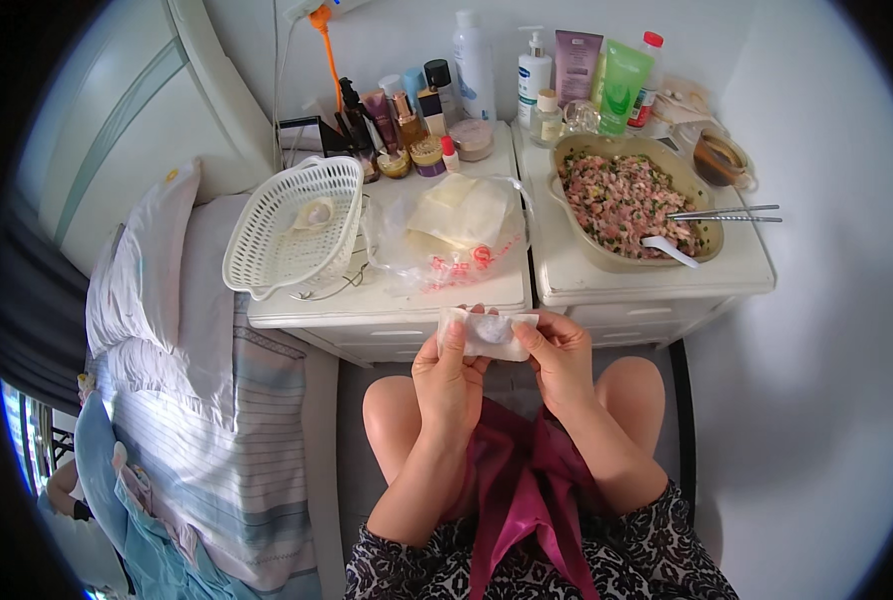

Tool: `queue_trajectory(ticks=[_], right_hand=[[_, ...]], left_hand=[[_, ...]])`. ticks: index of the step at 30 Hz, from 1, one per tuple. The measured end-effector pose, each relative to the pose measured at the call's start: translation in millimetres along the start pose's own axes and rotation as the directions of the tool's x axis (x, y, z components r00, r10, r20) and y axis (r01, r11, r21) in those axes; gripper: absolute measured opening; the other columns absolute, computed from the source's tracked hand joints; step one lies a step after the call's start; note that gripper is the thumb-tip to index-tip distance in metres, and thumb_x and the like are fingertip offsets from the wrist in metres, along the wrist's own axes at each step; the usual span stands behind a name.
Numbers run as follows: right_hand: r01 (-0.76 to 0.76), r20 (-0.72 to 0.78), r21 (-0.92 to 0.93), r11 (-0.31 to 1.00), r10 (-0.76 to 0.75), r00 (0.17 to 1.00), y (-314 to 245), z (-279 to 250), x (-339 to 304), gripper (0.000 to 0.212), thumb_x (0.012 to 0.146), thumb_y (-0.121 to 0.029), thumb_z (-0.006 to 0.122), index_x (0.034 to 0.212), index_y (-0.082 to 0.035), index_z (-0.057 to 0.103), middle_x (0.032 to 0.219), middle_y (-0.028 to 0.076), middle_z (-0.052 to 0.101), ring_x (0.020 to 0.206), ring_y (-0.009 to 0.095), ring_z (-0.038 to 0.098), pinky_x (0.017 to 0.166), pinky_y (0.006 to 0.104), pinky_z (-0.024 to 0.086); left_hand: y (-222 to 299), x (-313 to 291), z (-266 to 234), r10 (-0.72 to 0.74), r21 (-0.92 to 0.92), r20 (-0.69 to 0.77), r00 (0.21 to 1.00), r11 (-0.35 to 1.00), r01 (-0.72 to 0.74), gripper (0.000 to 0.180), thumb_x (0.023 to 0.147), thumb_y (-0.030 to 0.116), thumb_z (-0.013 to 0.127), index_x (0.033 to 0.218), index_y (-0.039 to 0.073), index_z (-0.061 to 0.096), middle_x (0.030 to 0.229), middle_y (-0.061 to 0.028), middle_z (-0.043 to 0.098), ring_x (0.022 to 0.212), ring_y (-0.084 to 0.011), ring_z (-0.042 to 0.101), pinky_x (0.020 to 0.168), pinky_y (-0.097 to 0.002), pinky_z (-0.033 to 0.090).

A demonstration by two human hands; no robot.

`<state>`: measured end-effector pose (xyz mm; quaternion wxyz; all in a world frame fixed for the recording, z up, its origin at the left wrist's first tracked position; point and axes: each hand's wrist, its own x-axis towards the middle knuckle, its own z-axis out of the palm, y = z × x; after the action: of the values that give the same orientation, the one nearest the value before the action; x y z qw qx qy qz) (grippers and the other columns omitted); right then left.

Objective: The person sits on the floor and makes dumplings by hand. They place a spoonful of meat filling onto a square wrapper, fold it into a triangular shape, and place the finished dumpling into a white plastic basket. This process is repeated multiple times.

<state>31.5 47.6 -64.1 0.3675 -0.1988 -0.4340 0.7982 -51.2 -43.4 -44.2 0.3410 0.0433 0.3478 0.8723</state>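
I hold a wrapper [512,348] in front of me, just off the near edge of the two white tabletops, one on the left [407,308] and one on the right [607,284]. My left hand [447,385] grips its left end and my right hand [567,365] its right end, thumbs on top and fingers mostly hidden beneath. A pale lump [489,331] sits in the middle of it, between my thumbs. On the left tabletop a white basket [239,262] with slotted sides contains one wrapped piece [316,214], well inside its rim. Just right of the basket lies a clear bag [392,262] with red print, and a stack of pale sheets [459,212] rests at it; I cannot tell how much of the stack is inside. On the right tabletop a beige bowl [589,251] is filled with pink meat [617,195] flecked with green. Metal chopsticks [747,214] have their tips in the meat and reach out past the bowl's right side, and a white spoon [675,253] lies over the near rim. Behind the bowl, to its right, a clear cup [721,158] holds brown liquid. Jars [428,158] crowd the back of the left tabletop, and a pump bottle [534,80] and a green tube [624,88] stand behind the bowl.
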Motion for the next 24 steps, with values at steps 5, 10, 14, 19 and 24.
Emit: queue_trajectory(ticks=[5,10,14,19,24], right_hand=[[0.028,-0.054,-0.003,1.0,-0.028,0.998,-2,-8,3,0.014,0.08,-0.007,0.067,0.093,0.0,0.067,0.076,-0.001,0.062,0.067,0.003,0.05,0.058,0.0178,0.039],[0.135,-0.045,-0.154,0.979,-0.143,0.989,-19,-13,2,0.013,0.081,-0.006,0.065,0.092,0.002,0.066,0.078,0.001,0.062,0.069,0.004,0.054,0.062,0.0196,0.045],[0.282,0.118,-0.576,0.767,-0.264,0.957,-68,-32,6,0.013,0.084,-0.008,0.061,0.092,0.002,0.064,0.083,0.004,0.063,0.068,0.007,0.056,0.058,0.0207,0.044],[0.576,0.511,-0.804,0.149,-0.321,0.797,-175,-51,49,0.026,0.088,-0.009,0.046,0.11,-0.001,0.055,0.092,0.012,0.063,0.086,0.024,0.058,0.075,0.0323,0.046],[0.605,0.596,-0.789,-0.105,0.111,0.796,-189,-74,116,0.046,0.088,-0.013,0.041,0.132,-0.003,0.033,0.122,0.008,0.054,0.122,0.029,0.038,0.102,0.0423,0.029]], left_hand=[[-4,3,3,-0.092,-0.011,-0.048,0.995,0.996,0.092,0.021,0.091,0.02,0.054,0.097,0.001,0.06,0.111,-0.0123,0.058,0.101,-0.0238,0.057,0.085,-0.0418,0.049],[-8,5,12,-0.251,-0.065,0.004,0.968,0.966,0.25,0.031,0.093,0.028,0.047,0.114,0.005,0.049,0.113,-0.0102,0.056,0.107,-0.025,0.053,0.089,-0.0439,0.045],[-9,3,38,-0.39,-0.164,0.206,0.897,0.89,0.425,0.031,0.093,0.025,0.047,0.119,0.007,0.048,0.122,-0.0085,0.052,0.114,-0.0212,0.048,0.096,-0.0371,0.041],[-20,12,64,-0.383,-0.021,0.323,0.865,0.911,0.411,0.028,0.093,0.012,0.046,0.12,0.005,0.047,0.125,-0.0109,0.05,0.117,-0.0219,0.047,0.098,-0.0374,0.041],[-30,15,78,-0.476,-0.029,0.29,0.83,0.863,0.505,0.028,0.092,0.006,0.044,0.12,0.003,0.047,0.125,-0.014,0.05,0.114,-0.0238,0.049,0.096,-0.0372,0.044]])
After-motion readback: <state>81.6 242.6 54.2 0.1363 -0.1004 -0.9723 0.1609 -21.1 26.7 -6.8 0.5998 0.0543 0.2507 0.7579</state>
